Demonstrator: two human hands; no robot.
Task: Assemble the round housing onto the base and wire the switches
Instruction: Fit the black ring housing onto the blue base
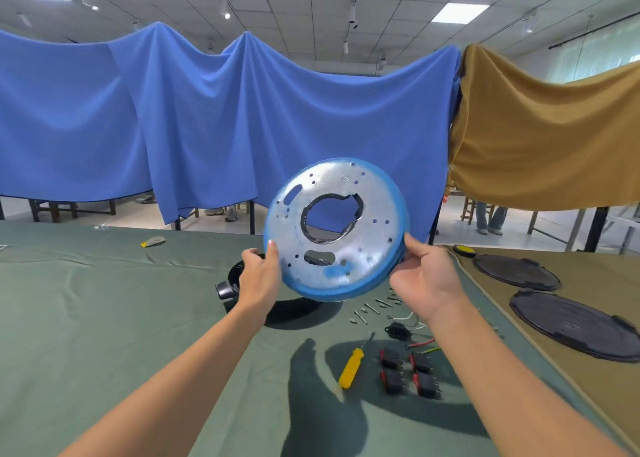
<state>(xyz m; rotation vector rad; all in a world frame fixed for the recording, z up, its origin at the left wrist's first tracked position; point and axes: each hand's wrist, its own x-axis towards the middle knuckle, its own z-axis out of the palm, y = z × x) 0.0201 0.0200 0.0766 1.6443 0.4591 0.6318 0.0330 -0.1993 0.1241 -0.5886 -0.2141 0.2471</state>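
I hold the round blue-rimmed, silver-faced metal housing disc (334, 229) up in the air, tilted, face toward me. My left hand (259, 276) is closed on its left rim, thumb on the face; my right hand (424, 276) pinches the right rim. It looks stiff, thin and moderately light, with a smooth painted rim that could slip, so an edge grip on opposite sides suits it.

Count: one disc, with one big centre hole. Below my left hand sits one black base (235, 280), mostly hidden. Below my right hand: four black rocker switches with red tabs (408, 370), one yellow-handled screwdriver (351, 366), one black socket (398, 330), loose wires, and several small screws I can't count. Further right are two black round covers (575, 325).
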